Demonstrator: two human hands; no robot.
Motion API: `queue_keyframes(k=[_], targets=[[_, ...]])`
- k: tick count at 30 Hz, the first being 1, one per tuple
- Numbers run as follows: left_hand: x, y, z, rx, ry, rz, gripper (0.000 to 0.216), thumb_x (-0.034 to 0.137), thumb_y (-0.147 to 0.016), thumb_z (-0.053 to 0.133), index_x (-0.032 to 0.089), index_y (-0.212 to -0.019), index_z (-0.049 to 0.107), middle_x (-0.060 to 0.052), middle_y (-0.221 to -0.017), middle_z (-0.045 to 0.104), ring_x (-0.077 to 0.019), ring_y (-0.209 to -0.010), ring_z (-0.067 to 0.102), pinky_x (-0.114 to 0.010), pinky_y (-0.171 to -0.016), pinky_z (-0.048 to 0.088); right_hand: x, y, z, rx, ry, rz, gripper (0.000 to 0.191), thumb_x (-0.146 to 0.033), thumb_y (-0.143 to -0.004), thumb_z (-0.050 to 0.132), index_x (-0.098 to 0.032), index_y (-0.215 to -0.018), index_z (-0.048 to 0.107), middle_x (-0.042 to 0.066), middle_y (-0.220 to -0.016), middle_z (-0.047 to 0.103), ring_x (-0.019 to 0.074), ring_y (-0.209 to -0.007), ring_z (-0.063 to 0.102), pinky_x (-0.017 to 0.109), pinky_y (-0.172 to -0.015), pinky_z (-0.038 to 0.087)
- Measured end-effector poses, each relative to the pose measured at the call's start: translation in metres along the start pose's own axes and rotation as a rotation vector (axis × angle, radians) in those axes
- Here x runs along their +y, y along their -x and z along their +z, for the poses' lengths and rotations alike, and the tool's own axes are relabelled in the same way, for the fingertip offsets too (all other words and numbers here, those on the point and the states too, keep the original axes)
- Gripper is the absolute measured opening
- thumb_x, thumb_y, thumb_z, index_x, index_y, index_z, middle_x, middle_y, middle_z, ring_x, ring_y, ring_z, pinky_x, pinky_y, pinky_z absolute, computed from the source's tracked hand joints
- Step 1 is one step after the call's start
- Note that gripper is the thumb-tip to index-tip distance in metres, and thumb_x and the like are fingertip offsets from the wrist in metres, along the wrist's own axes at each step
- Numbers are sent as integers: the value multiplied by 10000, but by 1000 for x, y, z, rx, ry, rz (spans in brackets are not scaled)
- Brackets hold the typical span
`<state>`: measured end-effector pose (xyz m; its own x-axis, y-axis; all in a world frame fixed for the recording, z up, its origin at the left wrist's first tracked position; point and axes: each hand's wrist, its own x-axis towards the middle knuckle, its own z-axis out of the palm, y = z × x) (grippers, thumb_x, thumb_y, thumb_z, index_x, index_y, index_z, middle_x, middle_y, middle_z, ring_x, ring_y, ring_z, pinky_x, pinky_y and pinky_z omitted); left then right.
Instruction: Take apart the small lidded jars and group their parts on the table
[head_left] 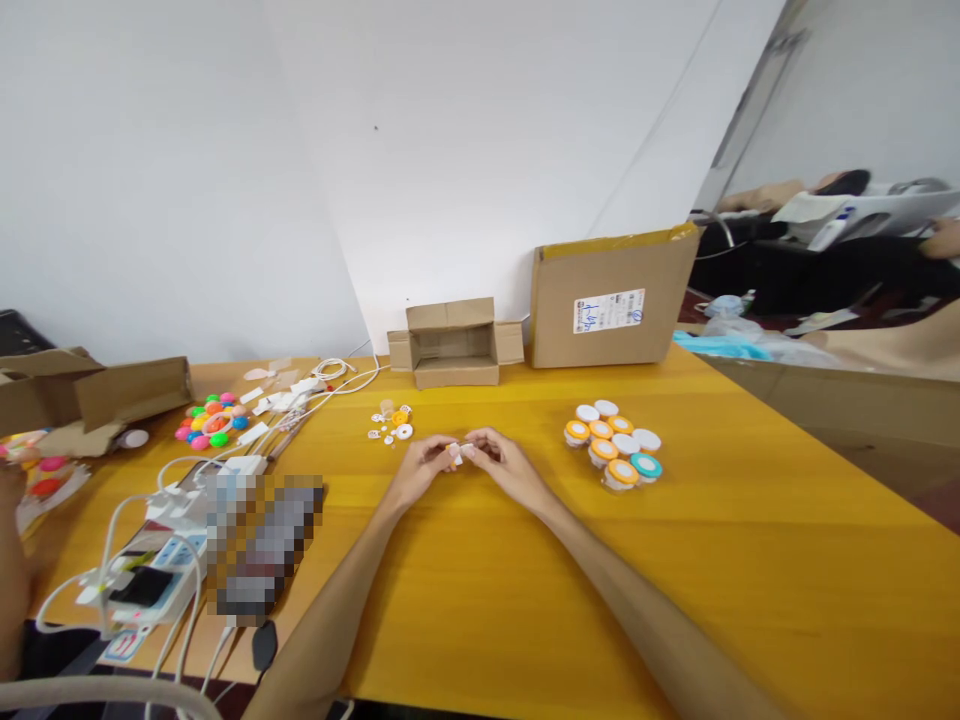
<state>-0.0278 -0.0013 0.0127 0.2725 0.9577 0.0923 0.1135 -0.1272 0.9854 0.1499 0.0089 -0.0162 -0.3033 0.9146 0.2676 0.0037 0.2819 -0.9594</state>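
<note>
My left hand [424,468] and my right hand [504,465] meet above the middle of the table. Between the left fingertips is a small white and orange piece [455,456], its kind too small to make out. The right thumb and fingers pinch a small white piece [468,451] right beside it; whether the two pieces are joined I cannot tell. Just beyond my left hand lie loose small parts: an orange ring [400,418], a white ring [404,432] and several tiny white bits. To the right sits a group of round orange-, white- and teal-topped pieces [622,445].
An open small cardboard box [456,372] and a large taped carton [600,300] stand by the wall. On the left are a phone [277,550], a power strip [180,560] with white cables, colourful balls [214,422] and torn cardboard [135,395]. Another person's arm [11,570] shows at the left edge.
</note>
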Motion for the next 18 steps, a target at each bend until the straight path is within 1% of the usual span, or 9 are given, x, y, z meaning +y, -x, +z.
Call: queue_keyframes(k=[6,9,13,15,18], targets=[[2,0,0,-9,13,0,399,518,-711,741,159,-886,741,-36,-775,708,-149,-662,602,-270,-657,494,-3,1,-2,-23,-20,1,353,-474,-751,690,-244,-1003,602,9,-926,675,182,-831,622,306,-742,479],[3,0,0,-10,15,0,399,525,-711,739,160,-873,741,-28,-741,694,-147,-654,596,-270,-657,492,-3,1,-1,-6,-31,10,356,-486,-752,687,-241,-994,597,17,-945,681,190,-873,632,315,-772,484],[3,0,1,-10,21,12,401,536,-707,740,159,-842,738,-20,-708,679,-141,-637,588,-268,-653,493,-2,0,1,7,-35,19,315,-501,-776,660,-235,-931,593,19,-903,686,195,-882,639,337,-820,491],[2,0,1,-13,23,13,408,539,-703,743,157,-845,738,-23,-716,685,-141,-637,589,-268,-651,494,-2,0,1,1,-32,18,315,-501,-772,663,-233,-923,593,16,-890,682,193,-869,636,336,-816,492],[1,0,1,-15,19,4,421,540,-701,744,157,-874,738,-34,-759,705,-144,-646,596,-271,-654,495,-2,0,-2,-9,-21,11,345,-489,-753,684,-234,-970,599,14,-909,678,189,-860,628,323,-786,491]])
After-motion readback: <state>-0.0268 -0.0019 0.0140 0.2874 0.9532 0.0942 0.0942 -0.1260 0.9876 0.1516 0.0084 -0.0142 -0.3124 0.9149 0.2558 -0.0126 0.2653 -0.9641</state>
